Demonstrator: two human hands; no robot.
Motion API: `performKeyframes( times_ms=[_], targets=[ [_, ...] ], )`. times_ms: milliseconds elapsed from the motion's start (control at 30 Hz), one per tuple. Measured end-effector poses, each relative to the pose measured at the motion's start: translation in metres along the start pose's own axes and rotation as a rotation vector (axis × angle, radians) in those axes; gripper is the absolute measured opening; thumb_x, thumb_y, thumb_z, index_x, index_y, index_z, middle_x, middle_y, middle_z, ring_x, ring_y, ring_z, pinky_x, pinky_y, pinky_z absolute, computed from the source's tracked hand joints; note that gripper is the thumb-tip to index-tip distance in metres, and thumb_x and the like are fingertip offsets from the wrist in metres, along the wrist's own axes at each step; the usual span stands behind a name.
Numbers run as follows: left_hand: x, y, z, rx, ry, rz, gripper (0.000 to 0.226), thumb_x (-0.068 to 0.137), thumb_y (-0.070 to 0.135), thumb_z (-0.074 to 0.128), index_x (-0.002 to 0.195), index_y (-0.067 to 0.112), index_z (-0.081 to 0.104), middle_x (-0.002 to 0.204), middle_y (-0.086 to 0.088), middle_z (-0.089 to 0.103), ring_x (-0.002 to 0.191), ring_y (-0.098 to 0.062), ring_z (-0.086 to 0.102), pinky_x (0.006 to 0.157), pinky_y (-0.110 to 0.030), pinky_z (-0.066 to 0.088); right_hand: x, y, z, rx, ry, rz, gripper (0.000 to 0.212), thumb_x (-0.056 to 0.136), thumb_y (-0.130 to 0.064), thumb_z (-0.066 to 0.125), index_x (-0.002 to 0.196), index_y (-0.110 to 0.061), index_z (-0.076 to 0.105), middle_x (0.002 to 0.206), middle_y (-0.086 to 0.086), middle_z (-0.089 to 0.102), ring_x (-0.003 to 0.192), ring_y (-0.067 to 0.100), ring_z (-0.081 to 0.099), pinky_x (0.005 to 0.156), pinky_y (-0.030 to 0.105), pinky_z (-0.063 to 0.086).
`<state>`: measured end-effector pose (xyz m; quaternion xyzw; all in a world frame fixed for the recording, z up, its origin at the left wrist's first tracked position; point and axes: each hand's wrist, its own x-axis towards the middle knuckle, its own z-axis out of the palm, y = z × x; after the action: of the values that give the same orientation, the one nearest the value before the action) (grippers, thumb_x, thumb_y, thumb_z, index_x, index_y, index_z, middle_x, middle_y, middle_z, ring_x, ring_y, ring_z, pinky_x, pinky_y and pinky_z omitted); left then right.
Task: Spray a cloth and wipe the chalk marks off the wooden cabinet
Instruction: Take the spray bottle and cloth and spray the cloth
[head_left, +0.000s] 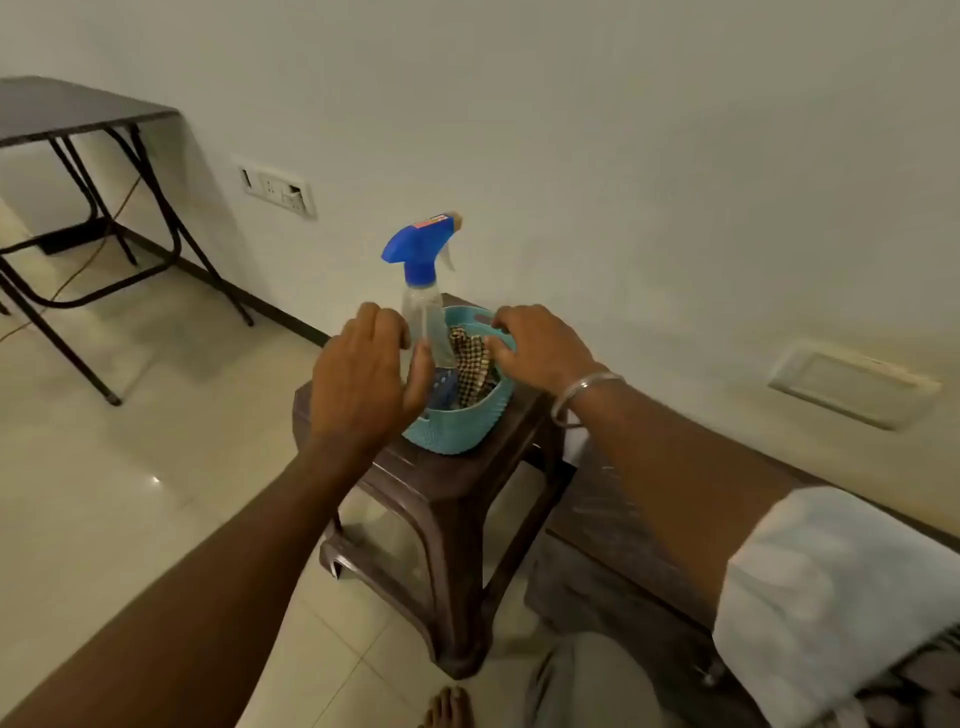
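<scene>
A clear spray bottle (422, 312) with a blue trigger head stands in a small teal basket (457, 431) on a brown plastic stool (447, 499). A checked cloth (472, 364) lies crumpled in the basket beside the bottle. My left hand (363, 379) is cupped around the bottle's left side, thumb across its front, with no firm grip visible. My right hand (540, 348) reaches over the basket's right rim, bent fingers down at the cloth; the fingertips are partly hidden. The dark wooden cabinet (587, 519) with faint white chalk marks lies low on the right, under my right forearm.
The stool stands against a white wall with a switch plate (278, 189). A black folding table (78, 111) is at the far left, with a cable on the tiled floor below it. My bare foot (449, 706) shows at the bottom edge.
</scene>
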<state>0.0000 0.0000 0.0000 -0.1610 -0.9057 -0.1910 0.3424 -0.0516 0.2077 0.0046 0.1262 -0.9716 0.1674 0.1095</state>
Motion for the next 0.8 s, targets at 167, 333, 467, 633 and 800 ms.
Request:
performKeyframes(
  times_ms=[167,333,467,633,800],
  targets=[
    [0.012,-0.029,0.015,-0.167,0.053,-0.195,0.054,0.094,0.057,0.054,0.114,0.007,0.05,0.107,-0.005,0.05,0.085,-0.014,0.047,0.067,-0.029,0.041,0.063,-0.031,0.039,-0.011,-0.188,0.077,0.035,0.09,-0.041,0.055,0.118,-0.021,0.061,0.11,0.004,0.068,0.093,0.023,0.064,0.081,0.035,0.053],
    [0.024,-0.03,0.038,-0.407,-0.027,-0.249,0.07,0.087,0.063,0.06,0.131,0.011,0.044,0.116,0.005,0.049,0.096,-0.011,0.053,0.07,-0.016,0.043,0.093,-0.021,0.071,-0.176,-0.371,0.157,0.031,0.083,-0.037,0.066,0.111,-0.023,0.062,0.103,0.0,0.067,0.087,0.022,0.062,0.084,0.039,0.053],
    [0.026,-0.027,0.054,-0.626,-0.021,-0.32,0.067,0.089,0.05,0.071,0.137,0.013,0.043,0.108,0.004,0.059,0.094,-0.01,0.063,0.073,-0.017,0.054,0.091,-0.014,0.082,-0.184,-0.469,0.228,0.039,0.08,-0.036,0.068,0.112,-0.016,0.062,0.105,0.008,0.064,0.094,0.027,0.06,0.079,0.035,0.051],
    [0.041,-0.016,0.054,-0.671,-0.018,-0.387,0.021,0.096,0.027,0.066,0.108,0.019,0.051,0.088,0.008,0.06,0.076,-0.004,0.06,0.068,-0.014,0.05,0.086,-0.023,0.046,0.024,-0.348,0.305,0.027,0.082,-0.025,0.069,0.102,-0.012,0.057,0.091,0.006,0.057,0.085,0.023,0.058,0.068,0.03,0.05],
    [0.058,0.005,0.033,-0.724,0.074,-0.34,0.02,0.093,0.017,0.066,0.106,0.018,0.051,0.086,0.006,0.061,0.074,0.0,0.059,0.069,-0.011,0.049,0.059,-0.007,-0.016,0.689,0.01,0.584,0.029,0.078,-0.012,0.071,0.104,-0.002,0.062,0.088,0.008,0.063,0.085,0.023,0.062,0.063,0.027,0.053]
  ],
)
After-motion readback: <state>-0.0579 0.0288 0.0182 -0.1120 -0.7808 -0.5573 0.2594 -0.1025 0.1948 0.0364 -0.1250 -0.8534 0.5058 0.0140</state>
